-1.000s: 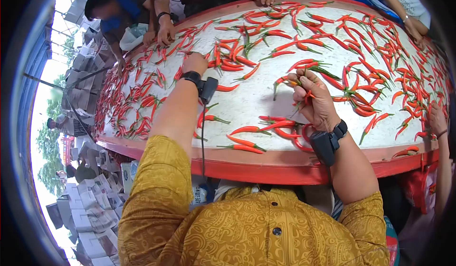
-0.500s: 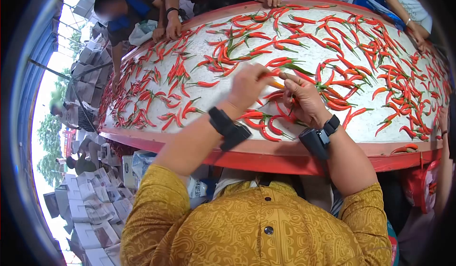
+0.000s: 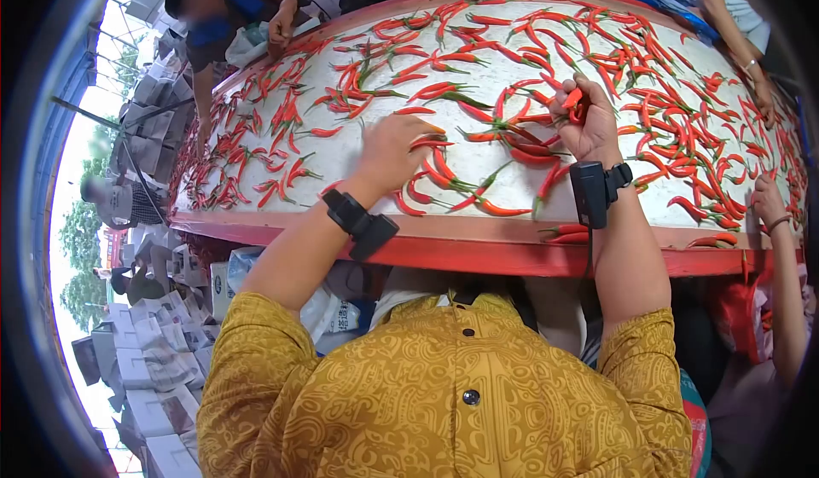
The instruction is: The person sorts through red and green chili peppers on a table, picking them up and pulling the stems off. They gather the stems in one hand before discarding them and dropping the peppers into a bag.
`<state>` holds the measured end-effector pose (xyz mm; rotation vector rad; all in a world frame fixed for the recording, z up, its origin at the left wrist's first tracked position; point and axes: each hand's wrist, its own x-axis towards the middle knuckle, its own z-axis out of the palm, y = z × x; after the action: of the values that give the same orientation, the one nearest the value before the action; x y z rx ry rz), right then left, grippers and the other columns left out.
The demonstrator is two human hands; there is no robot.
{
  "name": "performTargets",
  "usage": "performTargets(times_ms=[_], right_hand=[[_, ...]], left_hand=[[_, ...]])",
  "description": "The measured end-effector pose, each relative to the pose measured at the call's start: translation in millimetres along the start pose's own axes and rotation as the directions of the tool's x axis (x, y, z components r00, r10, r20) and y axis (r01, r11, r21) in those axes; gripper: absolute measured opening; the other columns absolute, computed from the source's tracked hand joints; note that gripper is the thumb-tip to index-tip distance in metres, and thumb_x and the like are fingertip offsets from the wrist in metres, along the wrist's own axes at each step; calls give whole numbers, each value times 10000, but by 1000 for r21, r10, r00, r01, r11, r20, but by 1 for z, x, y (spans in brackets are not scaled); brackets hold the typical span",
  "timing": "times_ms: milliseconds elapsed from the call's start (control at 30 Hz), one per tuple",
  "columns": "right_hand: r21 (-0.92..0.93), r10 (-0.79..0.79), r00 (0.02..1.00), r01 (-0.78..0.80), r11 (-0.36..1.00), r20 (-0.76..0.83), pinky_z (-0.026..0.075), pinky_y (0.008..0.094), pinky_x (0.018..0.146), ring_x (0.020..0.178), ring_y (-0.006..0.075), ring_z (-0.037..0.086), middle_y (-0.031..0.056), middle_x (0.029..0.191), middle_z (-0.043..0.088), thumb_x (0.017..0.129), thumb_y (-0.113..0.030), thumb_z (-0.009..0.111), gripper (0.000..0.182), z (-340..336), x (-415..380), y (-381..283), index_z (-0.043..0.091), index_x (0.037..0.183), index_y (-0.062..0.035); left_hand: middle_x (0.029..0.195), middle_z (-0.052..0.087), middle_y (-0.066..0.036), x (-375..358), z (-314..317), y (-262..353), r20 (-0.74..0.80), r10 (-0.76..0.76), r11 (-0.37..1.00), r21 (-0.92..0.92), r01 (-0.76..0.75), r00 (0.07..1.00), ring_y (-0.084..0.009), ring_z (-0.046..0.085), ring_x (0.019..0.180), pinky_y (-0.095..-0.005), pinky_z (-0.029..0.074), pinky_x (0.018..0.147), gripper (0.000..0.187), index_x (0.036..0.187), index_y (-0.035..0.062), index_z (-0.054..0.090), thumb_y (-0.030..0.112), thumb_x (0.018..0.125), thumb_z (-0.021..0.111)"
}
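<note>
1. So, your right hand (image 3: pixel 587 118) is up off the white table top, with its fingers pinching a red pepper (image 3: pixel 576 105). Your hand hides much of that pepper, so I can't tell which way its whole length runs.

2. Your left hand (image 3: pixel 395 151) is low over the table (image 3: pixel 461 259), with its fingers bent and a bit blurry. One short pepper (image 3: pixel 429 144) is right at its fingertips, on the side facing your right hand. I can't tell if you are pinching it or just touching it.

3. That short pepper lies almost sideways to you, its long way going left to right. Your left hand is much nearer to it than your right.

4. Between your two hands is a loose bunch of peppers (image 3: pixel 531 149). Most of them lie sideways too. The right end of the bunch is just beside your right hand, so that hand is nearer.

5. Closer to you, below your right hand, a slanted pepper (image 3: pixel 548 185) leans with its near end to the left.

6. Another person's hand (image 3: pixel 768 198) is far off to your right, well apart from yours.
</note>
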<state>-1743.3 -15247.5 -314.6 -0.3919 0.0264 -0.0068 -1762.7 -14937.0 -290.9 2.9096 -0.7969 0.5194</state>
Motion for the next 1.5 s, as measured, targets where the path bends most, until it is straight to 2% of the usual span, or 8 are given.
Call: performTargets(times_ms=[100,233,467,633,800,1033,1300,1500], right_hand=[[-44,14,997,-10,999,81,428,248,553,590,123,474,18,652,505,875,-95,567,83,0,-9,-25,514,921,-52],[13,-15,992,14,1000,124,454,248,623,636,125,495,6,668,514,905,-138,579,98,-41,-12,-62,543,934,-52],[73,-107,985,97,993,137,435,259,609,649,126,494,20,752,546,908,-126,574,87,-91,-4,-108,558,971,-68],[-30,-135,984,140,990,117,406,259,587,642,122,486,12,745,532,910,-155,583,135,-95,-8,-125,523,999,-73],[-74,-129,984,139,988,120,364,247,574,615,108,406,-6,701,462,924,-193,569,163,-103,-12,-147,517,1011,-65],[-91,-145,989,148,985,37,344,236,560,604,101,362,-7,698,427,949,-199,524,171,-111,-24,-184,518,1033,-50],[-172,-116,993,118,978,22,332,249,566,597,101,369,-8,702,417,955,-222,506,192,-121,-31,-209,515,1047,-53],[-132,-161,986,165,977,46,366,247,555,605,117,408,5,705,440,957,-218,501,192,-139,-37,-247,503,1046,-47]], left_hand=[[1090,616,-122,-1,20,36,-68,272,889,-364,-278,960,-283,543,1074,-413,404,917,369,1075,69,620,190,733,684],[1135,574,-134,-11,35,57,32,91,940,-333,-75,995,-300,511,1090,-418,383,962,351,1066,42,603,158,744,679],[1102,586,-125,-38,5,10,49,171,981,-100,-165,984,-308,515,1088,-412,381,972,240,994,63,639,163,776,653],[1141,586,-129,-35,-25,16,-108,-104,990,-106,92,989,-306,522,1091,-407,398,956,261,1027,78,648,169,782,646],[1298,488,-132,-39,9,121,187,281,917,-342,-206,941,-315,452,1186,-432,345,1010,391,1178,89,581,199,806,630],[1355,433,-142,-24,25,120,202,-110,984,161,78,973,-332,391,1247,-458,313,1039,423,1220,80,554,220,824,593],[1345,445,-145,67,44,226,-58,166,947,-270,-175,985,-347,397,1236,-453,322,1035,451,1231,142,559,190,789,640],[1357,448,-136,105,106,175,116,-101,992,92,91,988,-348,392,1260,-446,314,1053,451,1264,158,525,371,866,522]])
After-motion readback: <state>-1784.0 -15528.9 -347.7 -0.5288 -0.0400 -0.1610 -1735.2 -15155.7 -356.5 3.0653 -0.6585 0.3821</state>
